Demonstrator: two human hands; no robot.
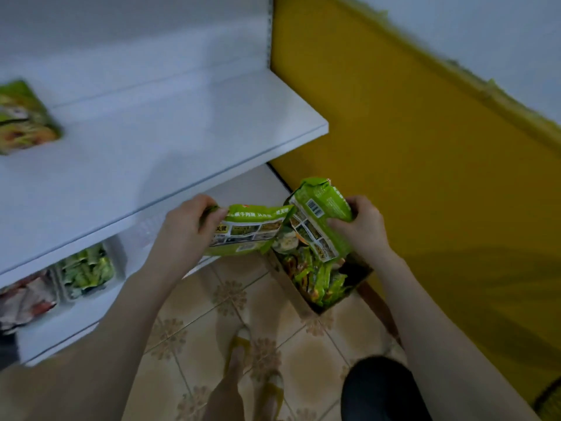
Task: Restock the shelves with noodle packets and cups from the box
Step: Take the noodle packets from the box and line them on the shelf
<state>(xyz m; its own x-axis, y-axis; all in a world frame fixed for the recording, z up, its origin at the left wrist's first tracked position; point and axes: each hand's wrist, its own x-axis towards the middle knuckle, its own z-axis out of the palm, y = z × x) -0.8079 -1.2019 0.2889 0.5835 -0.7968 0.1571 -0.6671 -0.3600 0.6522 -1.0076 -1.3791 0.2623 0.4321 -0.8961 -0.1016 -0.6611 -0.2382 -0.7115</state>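
We see a person standing over a brown cardboard box [292, 284] on the tiled floor [212, 314], near a yellow wall [425, 177]. The box is open and has more green packets [321, 281] inside. The left hand [188, 229] holds a flat green noodle packet with pictures on it [249, 235]. Its fingers are curled over the packet's left end and the thumb presses on the front, so the packet is pinched tight. This packet lies sideways, with its long side going from left to right. The right hand [362, 230] holds a second green noodle packet with a barcode [321, 208]. Its fingers wrap round the right edge and the thumb lies across the front. This one stands more upright and leans a little. The two packets seem to touch at their corners in the middle, just above the box. The wide white shelf board [158, 153] is to the left and farther away, a little higher than the hands. One green packet [25, 117] already lies on it, far to the left. Under it is a lower white shelf [249, 186] with a tray of green packets [85, 268]. We think both packets are out of the box and ready to go on a shelf. The left hand is nearer the shelves, so its packet can likely go first, moving left and away. The right hand has farther to reach across.
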